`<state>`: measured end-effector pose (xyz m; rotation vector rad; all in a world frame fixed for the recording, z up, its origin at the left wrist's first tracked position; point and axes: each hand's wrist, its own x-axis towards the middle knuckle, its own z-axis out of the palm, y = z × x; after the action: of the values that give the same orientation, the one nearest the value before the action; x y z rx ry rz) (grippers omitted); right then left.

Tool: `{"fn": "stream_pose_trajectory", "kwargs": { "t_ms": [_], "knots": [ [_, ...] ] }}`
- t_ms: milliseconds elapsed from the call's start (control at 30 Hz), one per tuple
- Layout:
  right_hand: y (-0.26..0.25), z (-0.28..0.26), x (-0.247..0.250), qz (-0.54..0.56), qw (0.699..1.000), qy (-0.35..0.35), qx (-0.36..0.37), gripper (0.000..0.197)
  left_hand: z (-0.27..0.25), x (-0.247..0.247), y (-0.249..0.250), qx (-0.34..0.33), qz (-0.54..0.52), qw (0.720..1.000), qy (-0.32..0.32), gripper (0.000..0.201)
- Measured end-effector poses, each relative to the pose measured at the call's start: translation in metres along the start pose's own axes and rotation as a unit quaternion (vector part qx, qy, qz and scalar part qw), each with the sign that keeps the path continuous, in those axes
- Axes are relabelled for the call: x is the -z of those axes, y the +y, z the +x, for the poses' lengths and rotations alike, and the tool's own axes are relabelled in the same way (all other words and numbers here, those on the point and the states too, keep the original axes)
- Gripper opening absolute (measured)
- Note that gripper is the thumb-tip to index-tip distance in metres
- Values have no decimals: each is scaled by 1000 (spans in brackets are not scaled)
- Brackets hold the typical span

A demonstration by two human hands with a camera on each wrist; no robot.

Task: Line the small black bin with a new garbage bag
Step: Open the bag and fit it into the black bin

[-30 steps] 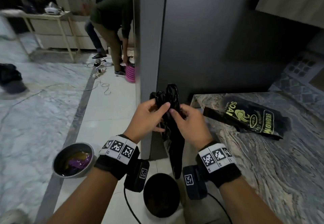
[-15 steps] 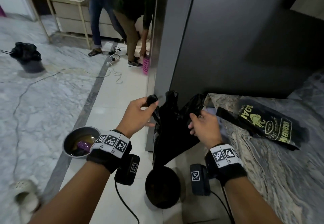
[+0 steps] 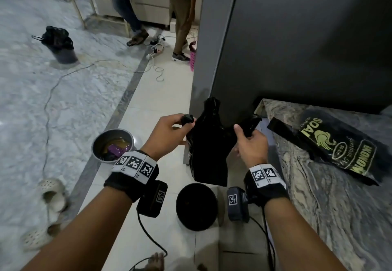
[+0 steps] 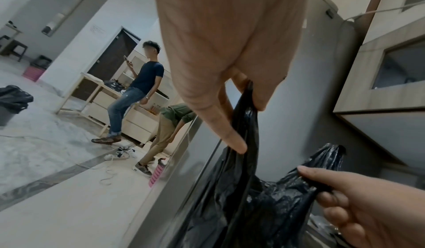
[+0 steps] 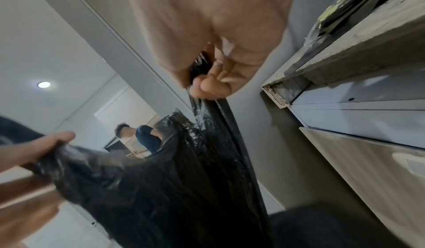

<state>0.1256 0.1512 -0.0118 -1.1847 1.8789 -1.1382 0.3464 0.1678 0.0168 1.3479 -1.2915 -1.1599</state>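
Observation:
A black garbage bag (image 3: 209, 149) hangs in the air between both hands, its mouth spread partly apart. My left hand (image 3: 169, 131) pinches one top edge of the bag (image 4: 243, 124), and my right hand (image 3: 249, 141) grips the opposite top edge (image 5: 207, 117). A third flap of the bag stands up between them. Directly below the bag, the small black bin (image 3: 196, 206) stands on the tiled floor with its round mouth facing up.
A marble counter (image 3: 339, 207) at right holds a black printed packet (image 3: 337, 145). A grey cabinet (image 3: 275, 47) rises behind the bag. On the floor sit a metal bowl (image 3: 113, 147), sandals (image 3: 51, 192), cables and another bagged bin (image 3: 61, 45). Two people (image 3: 161, 9) stand beyond.
My hands have pulled apart sideways, spreading the bunched bag open. It now hangs wider over the bin.

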Motion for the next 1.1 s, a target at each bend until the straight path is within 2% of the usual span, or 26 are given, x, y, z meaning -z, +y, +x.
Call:
{"fn": "stream_pose_trajectory", "kwargs": {
  "t_ms": [100, 267, 367, 500, 567, 833, 1000, 1033, 1100],
  "knots": [
    [19, 12, 7, -56, 998, 26, 26, 51, -4, -4, -14, -2, 61, 998, 21, 13],
    [50, 11, 11, -22, 999, -23, -13, 30, -10, -13, -52, 22, 180, 982, 53, 21],
    [74, 8, 6, 9, 996, -66, -56, 14, -16, -21, -74, 46, 157, 985, 55, 20],
    [99, -2, 0, 43, 989, -99, -105, 5, -22, -26, -99, 86, 123, 987, 53, 22],
    [109, -6, -3, 43, 985, -112, -127, 21, -23, -26, -112, 101, 119, 987, 43, 22],
    [136, -13, -32, 69, 967, -130, -206, 45, -11, -23, -159, 146, 128, 981, -17, 23],
    [163, -15, -52, 65, 955, -117, -265, 79, 2, -22, -203, 194, 138, 968, -85, 23],
    [171, -15, -56, 58, 955, -112, -269, 79, 5, -23, -214, 201, 142, 964, -98, 23],
    [188, -17, -64, 34, 953, -113, -279, 62, 9, -27, -236, 212, 149, 959, -114, 22]
  ]
}}
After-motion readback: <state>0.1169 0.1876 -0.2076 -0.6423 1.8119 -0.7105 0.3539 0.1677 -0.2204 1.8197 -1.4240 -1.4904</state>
